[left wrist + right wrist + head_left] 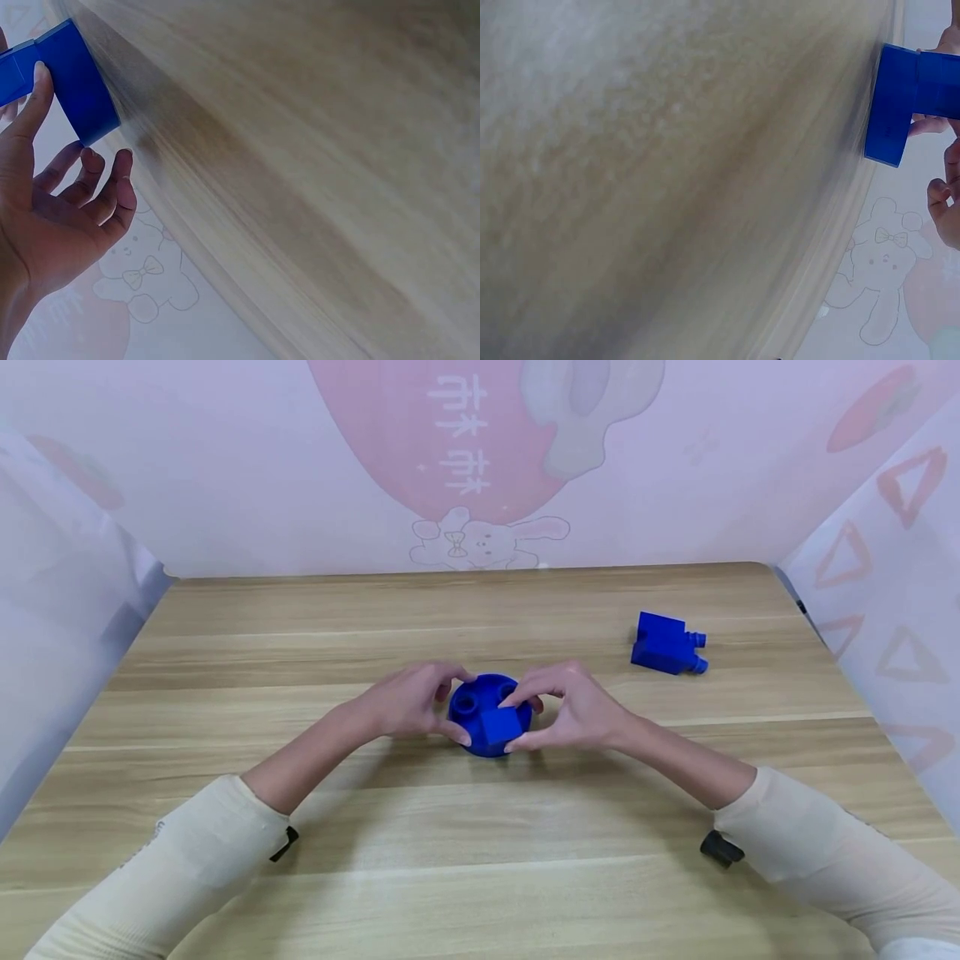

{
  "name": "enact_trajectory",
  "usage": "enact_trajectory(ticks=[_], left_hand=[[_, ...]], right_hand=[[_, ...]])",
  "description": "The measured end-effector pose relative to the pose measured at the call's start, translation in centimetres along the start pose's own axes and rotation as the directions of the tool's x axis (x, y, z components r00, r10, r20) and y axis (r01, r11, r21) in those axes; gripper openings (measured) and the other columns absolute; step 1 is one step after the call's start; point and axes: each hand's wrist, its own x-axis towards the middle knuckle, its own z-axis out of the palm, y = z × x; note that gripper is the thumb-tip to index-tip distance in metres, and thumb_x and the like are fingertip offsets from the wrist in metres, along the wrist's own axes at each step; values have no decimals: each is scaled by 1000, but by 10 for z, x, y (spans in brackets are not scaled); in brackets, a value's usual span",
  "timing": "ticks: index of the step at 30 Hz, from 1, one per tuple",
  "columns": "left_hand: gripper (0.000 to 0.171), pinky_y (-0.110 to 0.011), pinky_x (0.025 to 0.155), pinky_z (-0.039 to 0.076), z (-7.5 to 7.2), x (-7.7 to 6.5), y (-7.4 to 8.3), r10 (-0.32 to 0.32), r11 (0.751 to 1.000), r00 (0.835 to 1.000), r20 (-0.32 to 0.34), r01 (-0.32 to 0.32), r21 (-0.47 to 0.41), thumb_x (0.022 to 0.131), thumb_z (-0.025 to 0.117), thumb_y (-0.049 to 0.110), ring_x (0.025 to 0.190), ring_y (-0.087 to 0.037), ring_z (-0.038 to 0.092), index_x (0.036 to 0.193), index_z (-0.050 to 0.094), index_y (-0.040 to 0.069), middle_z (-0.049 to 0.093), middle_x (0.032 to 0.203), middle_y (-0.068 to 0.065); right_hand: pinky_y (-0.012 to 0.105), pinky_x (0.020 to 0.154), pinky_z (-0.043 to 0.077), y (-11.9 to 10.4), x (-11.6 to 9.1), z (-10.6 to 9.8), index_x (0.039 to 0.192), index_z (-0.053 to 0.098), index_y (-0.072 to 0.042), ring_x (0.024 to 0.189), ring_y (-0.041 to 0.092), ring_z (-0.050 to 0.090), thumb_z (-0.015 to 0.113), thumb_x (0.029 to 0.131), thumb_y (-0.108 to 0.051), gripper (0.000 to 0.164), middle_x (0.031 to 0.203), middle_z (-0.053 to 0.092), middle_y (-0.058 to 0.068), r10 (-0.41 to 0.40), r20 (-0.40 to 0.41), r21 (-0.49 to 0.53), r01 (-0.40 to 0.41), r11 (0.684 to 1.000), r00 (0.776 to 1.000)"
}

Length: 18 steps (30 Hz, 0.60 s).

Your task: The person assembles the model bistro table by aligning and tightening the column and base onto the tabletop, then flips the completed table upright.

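A round blue base (486,748) with sockets stands on the wooden table in the head view. My left hand (415,702) grips its left rim between thumb and fingers. A square-topped blue block (501,725) rises from the base's near right part. My right hand (577,710) holds this block, thumb at its near side and fingers at the far side, partly covering a socket. The left wrist view shows the base (81,82) from the side, with my left thumb against it. In the right wrist view the block (939,84) meets the base (892,105); how deep it sits is hidden.
Another blue piece (663,645), blocky with two round pegs, lies on the table (480,860) at the back right. A pale wall panel (247,510) with cartoon drawings stands behind the table, and more pale panels flank both sides.
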Motion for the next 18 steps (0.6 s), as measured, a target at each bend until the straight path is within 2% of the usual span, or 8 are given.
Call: enact_trajectory(ticks=[8,14,18], left_hand=[[83,-33,68,43,-1,0,0,17,1000,1000,-2,-17,10,74,94,43,81,-21,52,138,62,1,60,92,-8],[83,-39,78,51,-1,-3,1,59,997,998,-8,-59,41,76,93,43,94,-25,59,141,61,2,64,103,-8],[79,-42,83,54,-6,-7,5,119,993,991,-56,-118,14,75,95,37,100,-27,60,139,63,4,64,107,-8]], right_hand=[[42,57,41,0,0,-1,102,80,-8,70,32,57,99,67,-14,41,83,66,0,14,37,-28,-13,1000,999],[36,59,42,-1,-1,-8,112,77,-8,77,32,59,98,70,-18,48,92,69,-1,44,106,-56,-38,998,993],[38,61,44,0,-4,-18,118,75,-5,82,34,61,95,75,-15,48,104,74,6,99,131,-52,-93,994,986]])
